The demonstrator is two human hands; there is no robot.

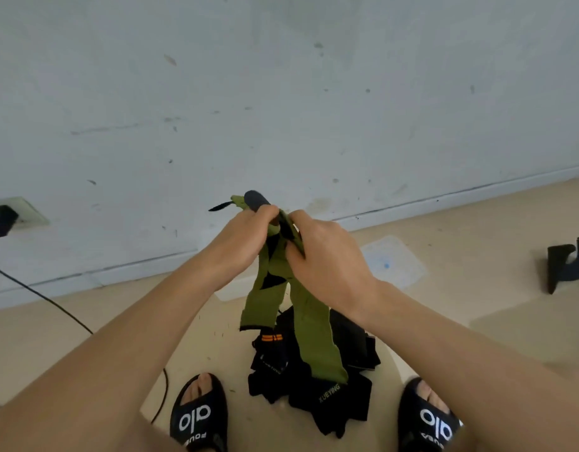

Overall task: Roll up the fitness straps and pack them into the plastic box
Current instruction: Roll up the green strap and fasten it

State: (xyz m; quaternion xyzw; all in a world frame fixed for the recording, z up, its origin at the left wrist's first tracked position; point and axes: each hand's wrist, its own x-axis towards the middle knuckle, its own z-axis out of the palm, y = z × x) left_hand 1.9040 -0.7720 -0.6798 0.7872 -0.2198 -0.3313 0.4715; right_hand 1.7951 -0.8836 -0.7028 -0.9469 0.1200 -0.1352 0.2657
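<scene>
A: Why is the green strap (309, 324) up in the air?
B: Both hands pinch its top, left hand (242, 238) and right hand (327, 259), so its two tails hang straight for rolling.
A: The count?
B: One green; black straps (330, 396) piled between two sandals (198, 415), number unclear. One box (392, 262) by the wall.
</scene>
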